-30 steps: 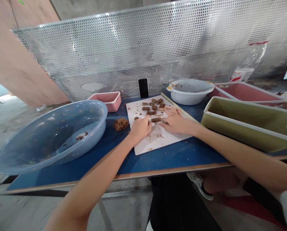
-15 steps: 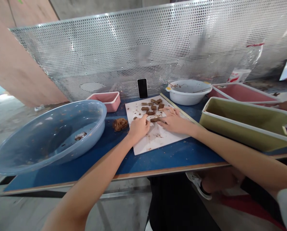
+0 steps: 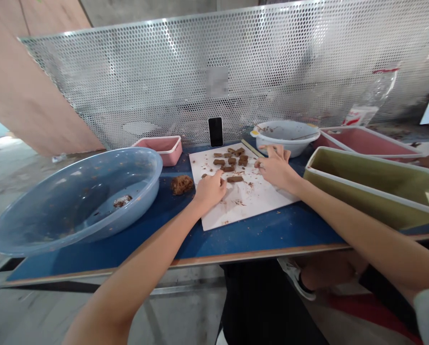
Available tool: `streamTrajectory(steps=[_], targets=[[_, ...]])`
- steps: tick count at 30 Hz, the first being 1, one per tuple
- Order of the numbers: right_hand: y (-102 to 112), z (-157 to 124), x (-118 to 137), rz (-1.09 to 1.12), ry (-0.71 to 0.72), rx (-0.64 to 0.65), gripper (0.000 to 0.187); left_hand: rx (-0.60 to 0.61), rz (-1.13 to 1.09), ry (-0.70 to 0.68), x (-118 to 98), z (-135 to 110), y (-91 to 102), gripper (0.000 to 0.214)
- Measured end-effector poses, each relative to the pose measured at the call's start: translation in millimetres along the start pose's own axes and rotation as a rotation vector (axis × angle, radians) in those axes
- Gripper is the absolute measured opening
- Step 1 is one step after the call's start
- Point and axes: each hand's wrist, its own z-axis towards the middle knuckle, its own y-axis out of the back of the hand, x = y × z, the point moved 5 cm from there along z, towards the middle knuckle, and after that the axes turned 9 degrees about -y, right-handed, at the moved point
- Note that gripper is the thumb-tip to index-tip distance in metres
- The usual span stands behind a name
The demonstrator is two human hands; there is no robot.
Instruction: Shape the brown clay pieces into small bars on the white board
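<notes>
A white board (image 3: 250,201) lies on the blue table, smeared with brown crumbs. Several small brown moulded blocks (image 3: 231,162) are grouped on its far half, and one longer brown block (image 3: 235,179) lies nearer to me. My left hand (image 3: 210,190) rests on the board's left side with curled fingers, just left of the long block; what is under its fingertips is hidden. Above the board's right edge, my right hand (image 3: 275,168) is raised with its fingers apart, and no object shows in it. A lump of brown fibrous material (image 3: 181,184) sits left of the board.
A large blue basin (image 3: 135,215) stands at the left, with a small pink tub (image 3: 171,154) behind it. A phone (image 3: 215,132) leans on the perforated metal screen. At the right are a white basin (image 3: 286,147), a green box (image 3: 361,203), pink boxes (image 3: 376,141) and a bottle (image 3: 368,103).
My right hand has lifted off the long brown block and moved right, to the board's right edge. The long block now lies uncovered. My left hand stays nearly in place.
</notes>
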Motion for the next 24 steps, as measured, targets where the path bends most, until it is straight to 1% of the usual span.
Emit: streamTrajectory(steps=[3, 6, 12, 20, 22, 24], targets=[[-3.3, 5.5, -11.3, 0.037, -0.050, -0.008, 0.020, -0.003, -0.003, 0.008, 0.0, -0.1, 0.4, 0.046], [-2.9, 7.2, -12.2, 0.056, -0.060, -0.002, 0.019, -0.009, -0.011, 0.008, 0.4, -0.1, 0.0, 0.045], [3.7, 6.9, -15.9, -0.012, -0.097, -0.052, 0.025, -0.015, -0.016, 0.001, 2.2, 0.2, -2.0, 0.046], [-4.3, 13.1, -32.0, 0.016, -0.125, -0.051, 0.035, -0.012, -0.025, 0.005, 1.9, -0.2, -0.8, 0.046], [-6.2, 14.0, -35.9, 0.017, -0.122, -0.050, 0.032, -0.011, -0.033, 0.005, 1.8, -0.2, -0.2, 0.045], [-8.0, 13.2, -37.9, 0.011, -0.079, -0.031, 0.029, -0.011, -0.036, 0.002, 2.0, -0.1, -0.2, 0.044]])
